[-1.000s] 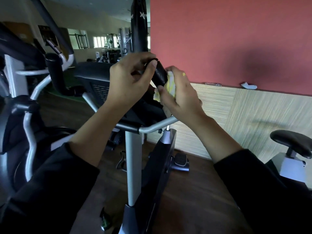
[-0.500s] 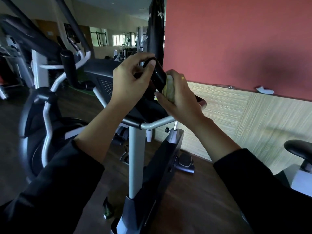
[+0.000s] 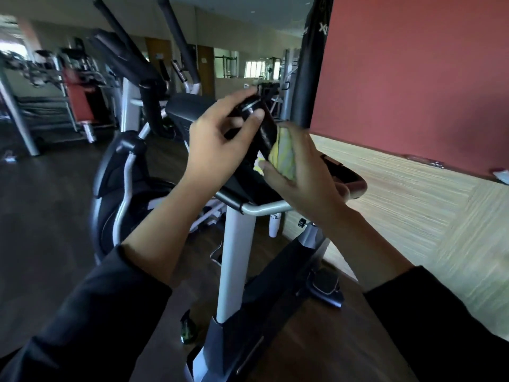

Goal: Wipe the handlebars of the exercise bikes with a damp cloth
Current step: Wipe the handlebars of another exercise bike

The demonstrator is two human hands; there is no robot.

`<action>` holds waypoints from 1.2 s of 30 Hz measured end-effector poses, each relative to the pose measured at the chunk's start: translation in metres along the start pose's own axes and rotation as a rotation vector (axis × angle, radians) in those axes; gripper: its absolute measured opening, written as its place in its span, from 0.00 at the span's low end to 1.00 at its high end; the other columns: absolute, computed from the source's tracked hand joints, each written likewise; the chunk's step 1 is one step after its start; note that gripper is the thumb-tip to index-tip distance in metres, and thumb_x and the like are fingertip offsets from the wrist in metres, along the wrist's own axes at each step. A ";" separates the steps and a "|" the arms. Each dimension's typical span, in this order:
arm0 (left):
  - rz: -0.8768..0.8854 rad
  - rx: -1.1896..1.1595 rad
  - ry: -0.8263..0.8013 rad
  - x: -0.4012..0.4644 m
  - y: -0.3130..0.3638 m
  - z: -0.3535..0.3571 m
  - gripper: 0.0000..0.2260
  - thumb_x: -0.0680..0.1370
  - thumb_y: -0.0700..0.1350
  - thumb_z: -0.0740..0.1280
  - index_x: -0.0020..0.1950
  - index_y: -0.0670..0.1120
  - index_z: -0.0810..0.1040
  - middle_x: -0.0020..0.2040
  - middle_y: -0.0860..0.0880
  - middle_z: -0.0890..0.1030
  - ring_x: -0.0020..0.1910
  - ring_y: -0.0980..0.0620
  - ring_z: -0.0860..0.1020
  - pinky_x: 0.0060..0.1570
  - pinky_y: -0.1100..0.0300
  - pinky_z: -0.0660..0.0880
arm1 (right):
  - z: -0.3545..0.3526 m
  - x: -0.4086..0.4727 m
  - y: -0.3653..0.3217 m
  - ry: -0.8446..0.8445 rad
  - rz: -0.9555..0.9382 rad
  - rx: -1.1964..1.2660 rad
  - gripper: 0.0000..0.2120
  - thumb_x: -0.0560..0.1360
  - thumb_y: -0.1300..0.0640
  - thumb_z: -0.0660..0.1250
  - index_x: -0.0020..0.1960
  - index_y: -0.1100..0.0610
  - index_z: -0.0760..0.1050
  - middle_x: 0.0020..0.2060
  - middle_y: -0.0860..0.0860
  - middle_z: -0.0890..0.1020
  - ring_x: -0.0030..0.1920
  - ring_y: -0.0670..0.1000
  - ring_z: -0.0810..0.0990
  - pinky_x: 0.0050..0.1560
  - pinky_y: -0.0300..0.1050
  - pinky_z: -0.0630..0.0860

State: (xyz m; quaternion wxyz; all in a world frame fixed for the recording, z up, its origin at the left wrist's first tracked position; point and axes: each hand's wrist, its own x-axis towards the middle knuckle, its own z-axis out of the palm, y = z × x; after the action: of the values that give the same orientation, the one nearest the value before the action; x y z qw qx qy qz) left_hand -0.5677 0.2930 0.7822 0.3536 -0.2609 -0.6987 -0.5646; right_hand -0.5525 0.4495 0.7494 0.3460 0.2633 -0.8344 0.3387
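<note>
Dim gym hall: weight racks (image 3: 55, 106) far left, dark wood floor (image 3: 49, 216). Centre: left hand (image 3: 217, 142) pinching black handlebar grip (image 3: 261, 125) tip. Right hand (image 3: 300, 172) clutching yellow cloth (image 3: 283, 153) against grip. Red wall (image 3: 413, 78) rightmost.

Two hands were seen, a left hand (image 3: 217, 144) and a right hand (image 3: 303, 172), with one yellow cloth (image 3: 283, 153), one handlebar grip (image 3: 261, 125) and one punching bag (image 3: 311, 64).

A black handlebar grip (image 3: 265, 128) with a silver ring near its end rises tilted above the exercise bike's grey post (image 3: 234, 257). A bunched yellow-green cloth (image 3: 283, 155) presses against the grip's right side.
</note>
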 end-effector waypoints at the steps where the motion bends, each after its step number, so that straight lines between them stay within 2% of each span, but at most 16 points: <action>1: -0.001 0.009 0.028 -0.002 0.000 0.003 0.16 0.78 0.47 0.68 0.65 0.46 0.77 0.56 0.46 0.82 0.48 0.47 0.82 0.54 0.50 0.80 | -0.005 -0.008 0.006 -0.034 -0.007 0.003 0.28 0.76 0.49 0.67 0.71 0.55 0.61 0.57 0.52 0.73 0.56 0.48 0.73 0.52 0.43 0.71; 4: -0.018 0.026 0.118 -0.011 0.001 0.018 0.19 0.77 0.50 0.68 0.67 0.49 0.75 0.53 0.45 0.83 0.47 0.44 0.81 0.55 0.48 0.79 | -0.018 -0.026 0.025 -0.127 -0.056 -0.058 0.30 0.75 0.49 0.68 0.71 0.57 0.61 0.59 0.54 0.74 0.57 0.52 0.75 0.52 0.44 0.72; 7: -0.048 0.036 0.212 -0.017 0.004 0.027 0.22 0.76 0.51 0.69 0.70 0.50 0.73 0.53 0.48 0.83 0.45 0.52 0.80 0.55 0.50 0.79 | -0.018 -0.013 0.025 -0.164 -0.070 0.023 0.30 0.75 0.49 0.69 0.70 0.59 0.62 0.61 0.56 0.73 0.59 0.53 0.73 0.55 0.45 0.70; 10: -0.055 0.091 0.265 -0.021 0.008 0.031 0.22 0.76 0.49 0.70 0.70 0.49 0.73 0.42 0.59 0.81 0.37 0.61 0.76 0.46 0.59 0.79 | -0.011 0.005 0.021 -0.191 -0.068 0.169 0.31 0.75 0.51 0.69 0.71 0.61 0.61 0.63 0.57 0.72 0.62 0.51 0.71 0.55 0.36 0.65; 12: -0.060 0.100 0.280 -0.023 0.010 0.033 0.22 0.77 0.47 0.70 0.70 0.48 0.73 0.42 0.66 0.80 0.38 0.60 0.77 0.47 0.57 0.80 | -0.013 0.004 0.030 -0.248 -0.080 0.201 0.32 0.75 0.50 0.69 0.72 0.58 0.59 0.64 0.56 0.71 0.63 0.51 0.70 0.55 0.36 0.65; 14: -0.070 0.110 0.292 -0.025 0.013 0.035 0.22 0.77 0.47 0.70 0.70 0.49 0.72 0.43 0.68 0.79 0.35 0.61 0.75 0.44 0.56 0.80 | -0.021 -0.006 0.044 -0.306 -0.110 0.160 0.33 0.75 0.47 0.68 0.74 0.55 0.57 0.66 0.53 0.70 0.64 0.50 0.70 0.56 0.34 0.64; 16: -0.074 0.101 0.287 -0.026 0.016 0.037 0.22 0.77 0.45 0.70 0.70 0.48 0.72 0.50 0.66 0.80 0.36 0.65 0.77 0.44 0.61 0.78 | -0.027 -0.014 0.055 -0.304 -0.196 0.088 0.34 0.75 0.46 0.67 0.75 0.54 0.57 0.66 0.54 0.71 0.64 0.49 0.70 0.57 0.32 0.64; 19: -0.079 0.069 0.273 -0.024 0.019 0.037 0.22 0.78 0.44 0.69 0.71 0.46 0.71 0.61 0.56 0.79 0.50 0.58 0.82 0.56 0.52 0.79 | -0.025 -0.009 0.055 -0.292 -0.275 0.099 0.36 0.76 0.46 0.66 0.78 0.50 0.51 0.64 0.55 0.73 0.63 0.51 0.74 0.62 0.39 0.70; 21: -0.085 0.055 0.266 -0.024 0.019 0.037 0.21 0.78 0.45 0.69 0.71 0.46 0.72 0.63 0.50 0.79 0.54 0.52 0.82 0.57 0.45 0.78 | -0.022 -0.006 0.052 -0.290 -0.286 0.150 0.36 0.77 0.47 0.65 0.78 0.49 0.50 0.66 0.54 0.72 0.66 0.50 0.72 0.65 0.41 0.69; 23: -0.095 0.055 0.270 -0.024 0.019 0.037 0.21 0.78 0.45 0.68 0.70 0.45 0.71 0.63 0.49 0.79 0.54 0.50 0.82 0.56 0.44 0.78 | -0.024 -0.008 0.056 -0.286 -0.304 0.157 0.35 0.77 0.47 0.65 0.78 0.49 0.51 0.67 0.54 0.71 0.68 0.49 0.70 0.67 0.37 0.67; 26: -0.105 0.065 0.279 -0.026 0.021 0.040 0.22 0.78 0.44 0.68 0.71 0.45 0.71 0.63 0.49 0.79 0.54 0.49 0.82 0.57 0.45 0.78 | -0.032 -0.017 0.066 -0.270 -0.409 0.037 0.34 0.77 0.46 0.65 0.78 0.49 0.54 0.65 0.55 0.72 0.64 0.51 0.74 0.61 0.36 0.72; 29: -0.110 0.099 0.302 -0.028 0.023 0.043 0.22 0.78 0.42 0.68 0.72 0.45 0.70 0.66 0.47 0.77 0.55 0.59 0.81 0.56 0.53 0.78 | -0.033 -0.011 0.066 -0.313 -0.422 0.063 0.33 0.77 0.45 0.64 0.77 0.44 0.51 0.60 0.53 0.73 0.57 0.55 0.78 0.55 0.44 0.75; 31: -0.108 0.135 0.332 -0.029 0.023 0.047 0.21 0.79 0.41 0.67 0.72 0.46 0.69 0.67 0.45 0.76 0.53 0.68 0.78 0.53 0.64 0.76 | -0.029 0.000 0.063 -0.362 -0.385 0.212 0.32 0.78 0.45 0.63 0.77 0.41 0.51 0.61 0.54 0.74 0.59 0.54 0.77 0.60 0.45 0.74; 33: -0.114 0.149 0.388 -0.031 0.024 0.053 0.21 0.79 0.41 0.67 0.72 0.46 0.70 0.68 0.45 0.75 0.56 0.70 0.77 0.55 0.66 0.75 | -0.026 0.010 0.066 -0.417 -0.407 0.348 0.29 0.78 0.47 0.63 0.76 0.42 0.57 0.65 0.53 0.74 0.66 0.50 0.73 0.67 0.46 0.70; 35: -0.143 0.104 0.453 -0.032 0.025 0.059 0.21 0.78 0.43 0.69 0.71 0.48 0.71 0.68 0.48 0.75 0.60 0.59 0.78 0.60 0.54 0.77 | -0.028 0.014 0.078 -0.447 -0.497 0.339 0.24 0.78 0.48 0.64 0.73 0.44 0.65 0.67 0.48 0.73 0.69 0.44 0.69 0.69 0.41 0.67; 36: -0.148 0.095 0.471 -0.033 0.026 0.062 0.21 0.77 0.45 0.69 0.71 0.49 0.72 0.68 0.48 0.76 0.63 0.52 0.78 0.61 0.46 0.76 | -0.032 0.015 0.085 -0.473 -0.527 0.301 0.24 0.78 0.46 0.63 0.72 0.41 0.65 0.67 0.47 0.73 0.68 0.41 0.69 0.68 0.35 0.65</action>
State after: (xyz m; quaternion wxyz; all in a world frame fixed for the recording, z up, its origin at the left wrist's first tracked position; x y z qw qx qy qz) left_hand -0.5400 0.3608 0.7651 0.4762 -0.0531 -0.6399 -0.6007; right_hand -0.6064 0.5239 0.7449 0.1768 0.5876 -0.7357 0.2868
